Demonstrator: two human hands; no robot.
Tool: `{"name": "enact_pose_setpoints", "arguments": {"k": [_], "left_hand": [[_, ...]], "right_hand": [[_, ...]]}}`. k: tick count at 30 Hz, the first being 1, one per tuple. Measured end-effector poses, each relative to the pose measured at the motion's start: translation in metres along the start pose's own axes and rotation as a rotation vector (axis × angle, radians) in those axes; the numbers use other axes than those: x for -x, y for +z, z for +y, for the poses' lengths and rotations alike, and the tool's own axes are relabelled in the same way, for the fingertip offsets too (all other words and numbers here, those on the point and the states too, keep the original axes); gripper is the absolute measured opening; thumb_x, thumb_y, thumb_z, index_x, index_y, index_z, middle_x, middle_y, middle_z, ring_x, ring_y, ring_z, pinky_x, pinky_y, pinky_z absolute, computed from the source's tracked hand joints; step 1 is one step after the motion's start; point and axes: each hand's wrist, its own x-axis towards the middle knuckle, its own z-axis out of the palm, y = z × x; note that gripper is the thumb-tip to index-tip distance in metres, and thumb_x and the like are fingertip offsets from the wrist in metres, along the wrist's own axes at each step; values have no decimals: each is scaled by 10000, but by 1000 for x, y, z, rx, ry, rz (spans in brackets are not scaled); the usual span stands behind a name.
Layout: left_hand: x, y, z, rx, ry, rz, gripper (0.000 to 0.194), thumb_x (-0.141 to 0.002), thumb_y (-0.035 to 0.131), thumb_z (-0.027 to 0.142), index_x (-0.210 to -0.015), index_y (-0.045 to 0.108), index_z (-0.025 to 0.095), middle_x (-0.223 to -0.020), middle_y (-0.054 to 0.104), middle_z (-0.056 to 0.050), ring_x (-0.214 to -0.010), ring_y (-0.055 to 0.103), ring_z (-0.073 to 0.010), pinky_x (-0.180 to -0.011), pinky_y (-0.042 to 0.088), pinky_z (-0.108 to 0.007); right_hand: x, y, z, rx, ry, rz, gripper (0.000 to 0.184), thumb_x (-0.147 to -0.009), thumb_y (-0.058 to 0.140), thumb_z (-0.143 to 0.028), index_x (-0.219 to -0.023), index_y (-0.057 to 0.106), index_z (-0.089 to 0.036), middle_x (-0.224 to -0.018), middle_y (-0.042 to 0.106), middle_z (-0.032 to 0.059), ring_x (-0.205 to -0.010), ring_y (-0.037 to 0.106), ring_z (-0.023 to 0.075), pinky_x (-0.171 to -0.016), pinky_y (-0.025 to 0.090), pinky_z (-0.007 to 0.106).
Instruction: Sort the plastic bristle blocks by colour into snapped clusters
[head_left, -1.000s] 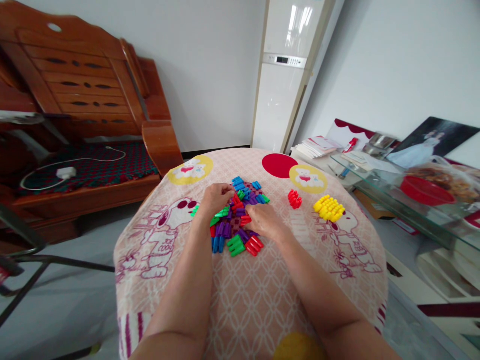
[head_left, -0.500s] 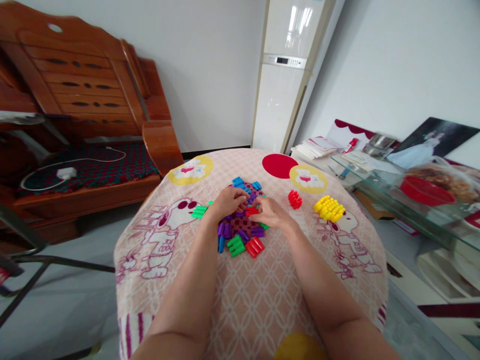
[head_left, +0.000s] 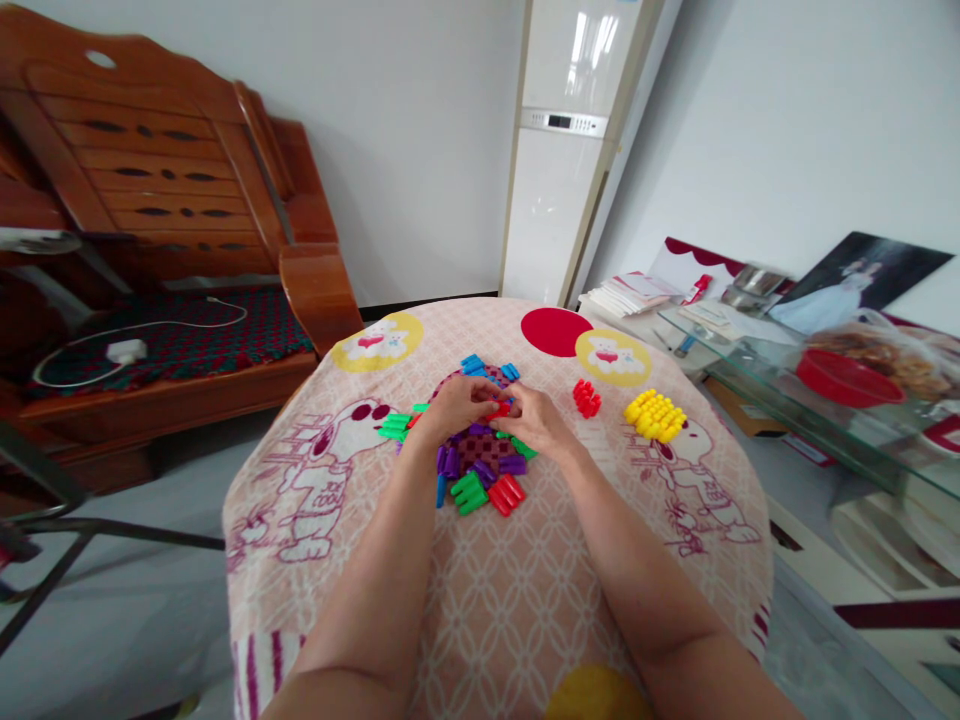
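Both hands meet over a loose pile of coloured plastic building blocks in the middle of the table. My left hand (head_left: pixel 456 408) and my right hand (head_left: pixel 536 422) pinch a small red building block (head_left: pixel 500 410) between their fingertips, which partly cover it. Purple blocks (head_left: pixel 448 462) lie just below my left hand. Nearest to me are a green block (head_left: pixel 469 493) and another red block (head_left: pixel 507 494). Blue blocks (head_left: pixel 472 364) sit beyond the fingers, and green ones (head_left: pixel 394 427) stick out left of my left wrist.
On the patterned tablecloth (head_left: pixel 517 600), a red cluster of blocks (head_left: pixel 586 398) and a larger yellow cluster (head_left: pixel 655 415) stand to the right. A glass shelf (head_left: pixel 757 365) with a red bowl (head_left: pixel 847 378) is beyond the right edge. A wooden bench (head_left: pixel 315 290) is at left.
My right hand has drawn the red block up and left from the pile toward my left fingertips, which now meet it. The camera view has shifted slightly.
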Motion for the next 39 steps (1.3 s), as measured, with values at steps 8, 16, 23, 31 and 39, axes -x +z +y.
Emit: {"name": "enact_pose_setpoints", "arguments": {"k": [8, 16, 23, 31, 39], "left_hand": [[-2, 6, 3, -62, 22, 103, 218, -692, 699, 207, -902, 739, 166, -724, 733, -13, -690, 692, -166, -608, 522, -229], [2, 15, 28, -329, -61, 244, 119, -713, 664, 178, -791, 751, 155, -627, 697, -5, -631, 665, -155, -579, 481, -217], [2, 19, 30, -146, -115, 134, 109, -761, 617, 190, -679, 681, 160, -553, 664, -2, -548, 659, -156, -563, 521, -236], [2, 8, 19, 12, -119, 212, 87, -794, 603, 202, -748, 668, 166, -573, 666, 17, -568, 679, -145, -570, 558, -231], [2, 5, 18, 25, -157, 227, 58, -785, 607, 189, -768, 654, 162, -592, 666, 17, -593, 691, -159, -576, 571, -247]], "right_hand": [[2, -9, -8, 234, -17, 3, 298, -830, 696, -383, -1017, 732, -154, -759, 690, 28, -698, 603, 161, -606, 359, 235], [8, -15, -31, 617, 17, -69, 442, -900, 587, -513, -1145, 670, -155, -1017, 739, 154, -943, 683, 265, -744, 442, 293], [11, -31, -27, 680, -78, -62, 319, -919, 574, -445, -866, 730, -171, -847, 743, 121, -802, 670, 224, -655, 382, 275], [25, -108, 23, 494, 90, 98, 222, -778, 597, -227, -573, 648, -161, -551, 596, 17, -555, 510, 124, -544, 299, 248], [28, -115, 48, 489, 191, 89, 151, -691, 579, -152, -596, 695, -150, -549, 625, 23, -567, 540, 139, -560, 344, 238]]}}
